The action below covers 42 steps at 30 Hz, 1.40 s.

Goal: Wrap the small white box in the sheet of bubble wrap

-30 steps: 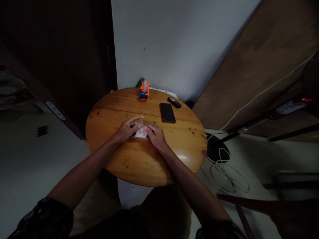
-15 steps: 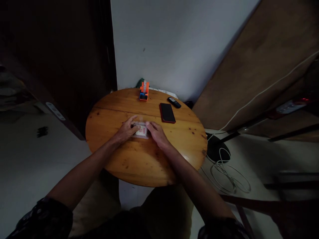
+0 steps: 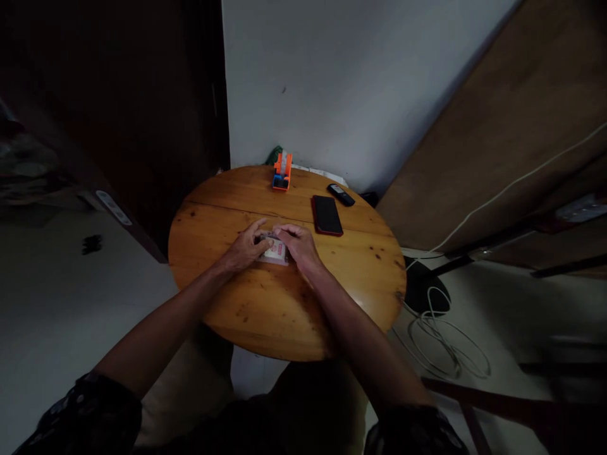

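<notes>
Clear plastic packet (image 3: 279,254) with red print lies near the middle of the wooden surface (image 3: 265,316). The left hand (image 3: 243,251), at nine o'clock, rests its thumb upon it, forefinger spread apart. The right fingers (image 3: 288,233) have just moved from its right corner to its far edge, so this edge seems to get the attention; whether they clamp it, I cannot tell. Red-edged phone (image 3: 327,215) is at one o'clock, orange dispenser (image 3: 283,170) at twelve.
</notes>
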Available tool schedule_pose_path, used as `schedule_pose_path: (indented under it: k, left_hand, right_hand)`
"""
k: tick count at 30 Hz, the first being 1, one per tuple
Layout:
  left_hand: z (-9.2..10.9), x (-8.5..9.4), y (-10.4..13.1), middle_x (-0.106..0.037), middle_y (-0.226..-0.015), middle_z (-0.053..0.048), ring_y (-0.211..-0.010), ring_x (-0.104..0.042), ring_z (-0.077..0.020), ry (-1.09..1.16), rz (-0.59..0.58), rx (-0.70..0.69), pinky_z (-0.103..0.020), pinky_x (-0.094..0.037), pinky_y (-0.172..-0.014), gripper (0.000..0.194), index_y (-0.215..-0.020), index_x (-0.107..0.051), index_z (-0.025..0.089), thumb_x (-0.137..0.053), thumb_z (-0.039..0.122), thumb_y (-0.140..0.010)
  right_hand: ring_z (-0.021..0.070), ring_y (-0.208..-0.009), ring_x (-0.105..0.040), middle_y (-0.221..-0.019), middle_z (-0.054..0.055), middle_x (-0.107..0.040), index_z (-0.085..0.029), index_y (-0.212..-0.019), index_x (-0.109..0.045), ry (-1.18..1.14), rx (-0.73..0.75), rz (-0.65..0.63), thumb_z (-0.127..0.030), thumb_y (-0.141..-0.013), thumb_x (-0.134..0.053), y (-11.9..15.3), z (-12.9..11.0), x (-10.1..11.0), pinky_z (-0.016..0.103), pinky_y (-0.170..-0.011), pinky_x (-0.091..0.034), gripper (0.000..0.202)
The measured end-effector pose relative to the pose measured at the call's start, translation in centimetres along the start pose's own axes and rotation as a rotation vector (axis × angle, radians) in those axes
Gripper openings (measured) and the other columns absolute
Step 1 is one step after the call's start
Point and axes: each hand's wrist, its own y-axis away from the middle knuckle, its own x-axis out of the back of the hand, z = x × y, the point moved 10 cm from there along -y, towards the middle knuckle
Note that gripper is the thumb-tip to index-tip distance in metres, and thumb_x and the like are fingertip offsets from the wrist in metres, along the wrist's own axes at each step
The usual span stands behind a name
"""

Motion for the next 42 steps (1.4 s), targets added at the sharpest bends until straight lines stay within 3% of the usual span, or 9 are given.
schedule_pose_path:
  k: [6,12,18,25,32,37,42]
  left_hand:
    - [0.3,0.2,-0.1,-0.072,-0.110,-0.009,-0.083,-0.062,-0.0133,-0.092,0.020,-0.015,-0.025,-0.045,-0.073,0.084,-0.147,-0.043,0.011,-0.074,0.037,-0.073]
    - [0.5,0.2,-0.1,-0.074,-0.104,-0.007,-0.083,-0.062,-0.0147,-0.134,0.026,-0.048,-0.027,-0.045,-0.076,0.076,-0.142,-0.049,0.013,-0.073,0.038,-0.075]
    - [0.9,0.4,0.0,-0.074,-0.095,-0.006,-0.090,-0.065,-0.0175,-0.197,0.040,-0.077,-0.029,-0.046,-0.085,0.068,-0.139,-0.053,0.011,-0.069,0.038,-0.079]
    - [0.7,0.3,0.4,-0.071,-0.117,-0.011,-0.099,-0.066,-0.0199,-0.084,-0.037,0.013,-0.032,-0.049,-0.088,0.063,-0.129,-0.062,0.013,-0.078,0.038,-0.073]
    - [1.2,0.4,0.5,-0.070,-0.121,-0.011,-0.108,-0.063,-0.0215,-0.052,-0.038,-0.040,-0.033,-0.047,-0.093,0.057,-0.123,-0.064,0.016,-0.078,0.034,-0.071]
    - [1.9,0.2,0.7,-0.070,-0.104,-0.004,-0.086,-0.060,-0.0141,-0.066,-0.031,-0.049,-0.025,-0.045,-0.076,0.040,-0.105,-0.067,0.017,-0.076,0.032,-0.069]
    - [1.9,-0.1,1.1,-0.059,-0.078,0.004,-0.060,-0.046,-0.0080,-0.070,-0.030,0.006,-0.022,-0.036,-0.057,0.030,-0.093,-0.062,0.018,-0.072,0.033,-0.069]
  right_hand:
    - [0.0141,-0.056,-0.056,-0.063,0.000,-0.064,-0.021,-0.080,-0.073,0.080,0.041,-0.043,-0.045,-0.077,-0.066,0.4,-0.6,0.2,0.026,-0.053,-0.044,0.025]
    - [0.0155,-0.062,-0.057,-0.069,0.001,-0.065,-0.021,-0.080,-0.073,0.227,0.166,-0.072,-0.037,-0.081,-0.060,1.0,-1.8,0.4,0.027,-0.058,-0.045,0.021]
    - [0.0200,-0.081,-0.062,-0.087,0.004,-0.068,-0.024,-0.089,-0.072,0.504,0.352,-0.107,-0.023,-0.086,-0.054,2.8,-4.7,-0.4,0.031,-0.072,-0.048,0.018]
    - [0.0210,-0.087,-0.063,-0.099,0.004,-0.071,-0.025,-0.097,-0.073,0.722,0.429,-0.200,-0.015,-0.088,-0.055,3.3,-5.6,-1.3,0.032,-0.080,-0.046,0.023]
    - [0.0238,-0.107,-0.065,-0.113,0.005,-0.073,-0.025,-0.093,-0.077,0.798,0.582,-0.292,-0.017,-0.090,-0.060,3.6,-6.4,-1.7,0.039,-0.095,-0.043,0.019]
    - [0.0237,-0.111,-0.065,-0.119,0.007,-0.071,-0.024,-0.099,-0.078,0.869,0.653,-0.342,-0.017,-0.090,-0.063,4.3,-6.8,-1.9,0.043,-0.100,-0.042,0.018]
    - [0.0248,-0.111,-0.065,-0.123,0.007,-0.069,-0.024,-0.100,-0.079,0.904,0.693,-0.409,-0.019,-0.090,-0.064,5.1,-7.3,-1.9,0.045,-0.099,-0.045,0.018]
